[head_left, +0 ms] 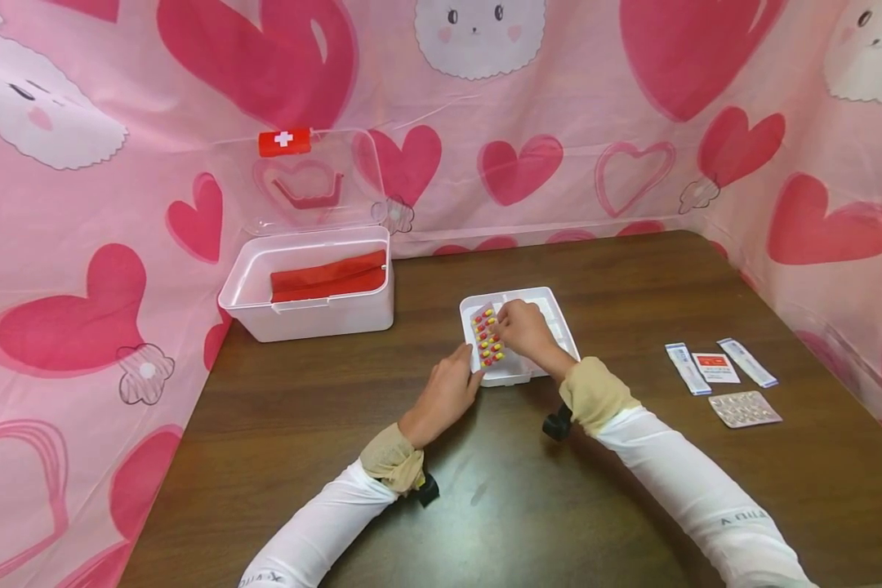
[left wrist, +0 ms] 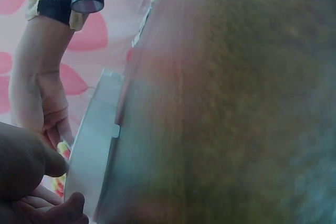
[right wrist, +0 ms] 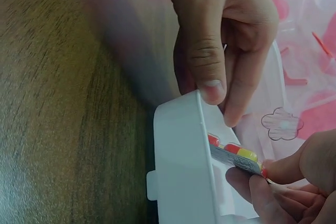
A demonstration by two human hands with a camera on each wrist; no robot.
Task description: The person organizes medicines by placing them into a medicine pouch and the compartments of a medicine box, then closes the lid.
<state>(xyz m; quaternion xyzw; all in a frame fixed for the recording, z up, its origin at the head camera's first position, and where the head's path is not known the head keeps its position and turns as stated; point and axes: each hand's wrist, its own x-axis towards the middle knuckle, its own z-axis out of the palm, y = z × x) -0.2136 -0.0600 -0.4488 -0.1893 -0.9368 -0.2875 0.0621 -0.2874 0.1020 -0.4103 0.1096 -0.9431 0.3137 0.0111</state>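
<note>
- A person's right hand [head_left: 527, 329] pinches a blister pack [head_left: 487, 339] of red-and-yellow capsules near the center of the frame, thumb above and fingers beneath its edge in the right wrist view.
- The pack lies just left of the right fingertips in the head view, its capsules facing up, over the left part of a white tray [head_left: 510, 379]; in the right wrist view it tilts inside the tray's wall.
- The left hand [head_left: 444, 390], just below and left of the pack, grasps the tray's near-left corner, thumb and fingers on the rim; whether any of its fingers touch the pack, one cannot tell.
- At the right of the frame, two slim sachets [head_left: 687, 369] flank a red-and-white packet [head_left: 716, 367], with a silver blister pack [head_left: 746, 409] just below.
- At upper left, a white box [head_left: 323, 320] stands with its clear lid [head_left: 224, 184] raised, a folded red cloth [head_left: 328, 278] inside.
- Pink heart-print fabric [head_left: 588, 98] backs the brown table [head_left: 279, 425].
</note>
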